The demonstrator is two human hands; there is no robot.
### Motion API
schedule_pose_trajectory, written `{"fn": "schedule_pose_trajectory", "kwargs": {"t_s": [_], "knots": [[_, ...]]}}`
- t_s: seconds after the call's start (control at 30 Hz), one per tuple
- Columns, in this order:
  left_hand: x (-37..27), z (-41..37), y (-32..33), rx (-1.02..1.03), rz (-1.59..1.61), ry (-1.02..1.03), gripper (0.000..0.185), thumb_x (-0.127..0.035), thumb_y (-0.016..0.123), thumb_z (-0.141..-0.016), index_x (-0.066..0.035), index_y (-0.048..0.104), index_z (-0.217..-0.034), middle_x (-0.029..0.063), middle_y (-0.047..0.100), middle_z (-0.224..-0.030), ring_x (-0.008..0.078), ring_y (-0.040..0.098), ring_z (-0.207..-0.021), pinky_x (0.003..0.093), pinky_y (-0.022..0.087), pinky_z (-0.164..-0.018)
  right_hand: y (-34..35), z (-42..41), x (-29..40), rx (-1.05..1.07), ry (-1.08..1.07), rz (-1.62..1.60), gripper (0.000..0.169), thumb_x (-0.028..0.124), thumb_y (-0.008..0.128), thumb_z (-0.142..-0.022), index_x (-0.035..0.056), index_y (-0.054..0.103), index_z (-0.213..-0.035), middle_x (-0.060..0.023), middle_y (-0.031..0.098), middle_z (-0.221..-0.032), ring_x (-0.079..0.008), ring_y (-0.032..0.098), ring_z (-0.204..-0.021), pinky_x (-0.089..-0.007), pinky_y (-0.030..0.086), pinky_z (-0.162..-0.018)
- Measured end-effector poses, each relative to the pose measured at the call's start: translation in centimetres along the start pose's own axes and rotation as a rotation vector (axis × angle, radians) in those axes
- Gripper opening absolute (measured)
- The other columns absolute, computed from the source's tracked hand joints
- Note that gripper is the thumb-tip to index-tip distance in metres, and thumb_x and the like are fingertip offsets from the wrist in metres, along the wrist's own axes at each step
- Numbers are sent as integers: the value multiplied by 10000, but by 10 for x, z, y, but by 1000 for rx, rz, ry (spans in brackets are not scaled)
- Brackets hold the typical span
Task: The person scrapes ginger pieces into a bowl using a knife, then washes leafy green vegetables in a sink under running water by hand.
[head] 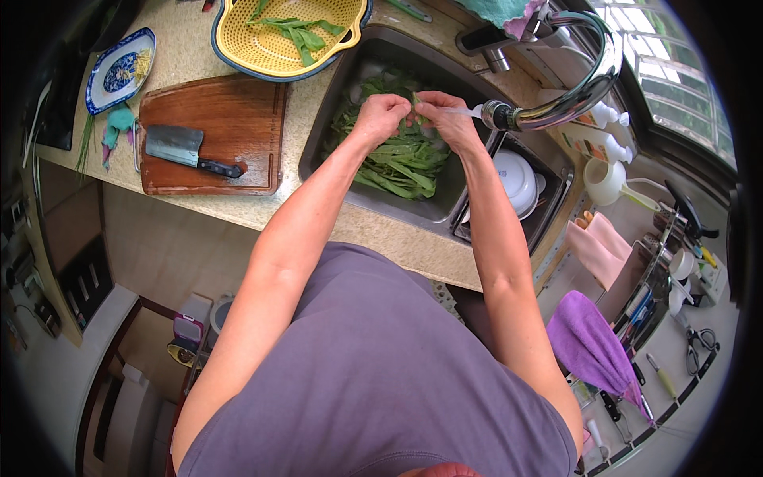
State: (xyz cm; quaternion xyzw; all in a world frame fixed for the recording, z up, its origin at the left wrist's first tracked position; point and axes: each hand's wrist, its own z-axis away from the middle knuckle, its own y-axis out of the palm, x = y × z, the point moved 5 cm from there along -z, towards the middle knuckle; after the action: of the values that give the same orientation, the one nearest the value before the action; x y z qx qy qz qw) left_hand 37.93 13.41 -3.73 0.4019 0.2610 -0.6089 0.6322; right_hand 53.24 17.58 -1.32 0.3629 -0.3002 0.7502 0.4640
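Both hands meet above a dark sink basin (381,210), where many leafy green vegetables (405,161) lie. Between my fingers is a small green sprig (419,112). My right hand (448,119) pinches it from the right. My left hand (384,116) has its thumb and fingertips closed close beside the sprig; whether they also grip a part of it is hard to see. From the spout of a chrome faucet (572,113), a stream of water runs onto my right hand.
Left of the sink, a cleaver (176,145) lies on a wooden cutting board (238,113). A yellow colander (238,42) with some leaves stands behind it. A patterned plate (119,71) sits far left. White bowls (514,179) fill the narrow right basin. The faucet arches close over my right hand.
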Motion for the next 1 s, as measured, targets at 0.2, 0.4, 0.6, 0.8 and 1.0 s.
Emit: {"fn": "schedule_pose_trajectory", "kwargs": {"t_s": [0.2, 0.4, 0.6, 0.8, 1.0], "knots": [[6, -9, 9, 22, 33, -30, 208, -220, 569, -972, -45, 680, -964, 22, 694, -802, 99, 641, -703, 281, 521, -622, -3, -1, 0, -39, 7, -5, 347, 150, 682, -878, -30, 640, -1172, -58, 692, -933, -109, 645, -792, -262, 513, -682], [-1, -17, 18, 8, -315, 176, 232, -209, 564, -968, -3, 651, -907, 19, 637, -684, 88, 600, -610, 271, 513, -560, -15, 0, -4, -113, -11, 47, 375, 156, 660, -866, -46, 626, -1180, -62, 674, -910, -113, 639, -774, -249, 502, -678], [18, -33, 24, 77, 14, 84, 238, -250, 610, -956, -21, 657, -910, -9, 632, -739, 70, 568, -653, 231, 482, -610, -22, 10, 1, -109, -37, 2, 378, 190, 667, -885, -27, 619, -1191, -51, 673, -906, -109, 635, -777, -248, 498, -687], [7, -21, 25, 218, 42, 77, 169, -175, 665, -905, -26, 659, -983, 1, 651, -794, 68, 563, -668, 216, 465, -620, -26, 11, 2, -69, -57, 47, 379, 206, 669, -899, -21, 610, -1196, -38, 673, -933, -112, 638, -794, -255, 499, -697], [21, -22, 16, 195, 89, 82, 176, -119, 668, -865, -1, 679, -996, 38, 701, -836, 95, 642, -760, 225, 479, -642, -20, 9, 7, -125, -102, 22, 353, 195, 659, -905, -20, 614, -1181, -36, 670, -914, -117, 632, -831, -257, 498, -717]]}}
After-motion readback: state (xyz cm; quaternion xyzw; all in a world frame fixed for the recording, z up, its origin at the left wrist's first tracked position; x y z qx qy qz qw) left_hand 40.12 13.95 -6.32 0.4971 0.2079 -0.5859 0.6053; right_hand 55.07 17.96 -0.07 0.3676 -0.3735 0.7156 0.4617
